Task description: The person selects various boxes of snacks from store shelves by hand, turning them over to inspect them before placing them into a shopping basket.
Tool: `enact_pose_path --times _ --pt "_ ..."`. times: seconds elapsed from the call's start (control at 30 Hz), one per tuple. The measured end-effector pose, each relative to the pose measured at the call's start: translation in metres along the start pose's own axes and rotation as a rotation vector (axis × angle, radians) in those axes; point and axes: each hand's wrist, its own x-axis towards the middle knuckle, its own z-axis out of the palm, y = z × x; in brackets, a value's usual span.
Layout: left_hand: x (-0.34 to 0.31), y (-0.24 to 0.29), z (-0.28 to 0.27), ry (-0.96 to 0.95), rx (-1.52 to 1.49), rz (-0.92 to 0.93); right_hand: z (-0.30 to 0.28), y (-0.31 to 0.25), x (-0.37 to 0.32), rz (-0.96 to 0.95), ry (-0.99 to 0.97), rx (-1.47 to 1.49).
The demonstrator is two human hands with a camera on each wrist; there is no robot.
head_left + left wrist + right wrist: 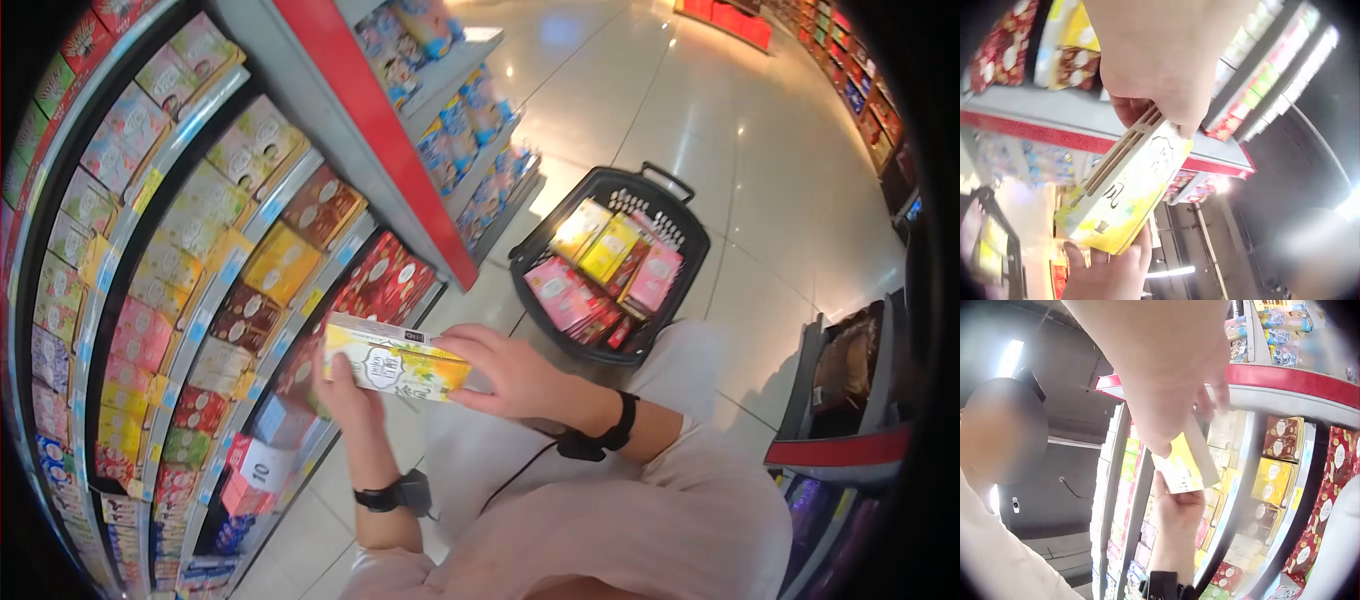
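Observation:
A yellow-and-white box (395, 362) with printed lettering and floral pattern is held between both hands in front of the body. My left hand (350, 390) grips its left end, thumb on the front face. Around the opposite end are the fingers and thumb of my right hand (510, 372). In the left wrist view the box (1129, 187) slants between the two hands, showing a narrow side with brown strips. The right wrist view shows the box (1179, 469) with the left hand (1175, 515) under its lower end; part of it is hidden behind the right hand.
Shelves of coloured boxes (165, 275) rise at the left, with a sign (262, 470) reading 10. A black basket (548, 212) on the tiled floor (790, 220) holds several pink and yellow boxes. Blue packets (455, 130) fill an end rack; another shelf (840, 450) stands at right.

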Motion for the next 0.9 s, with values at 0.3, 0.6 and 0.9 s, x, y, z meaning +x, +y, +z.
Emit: enact_pose_path --times 0.3,0.6,0.9 --pt "-0.060 -0.116 0.039 0.011 -0.032 -0.384 0.028 0.081 -0.078 0.259 0.353 0.132" --pt "-0.076 -0.119 0.027 -0.253 0.166 -0.466 0.018 0.143 -0.090 0.922 0.361 1.260" --pt "-0.061 -0.138 0.023 -0.162 0.171 -0.618 0.030 0.163 -0.090 1.256 0.047 1.152"
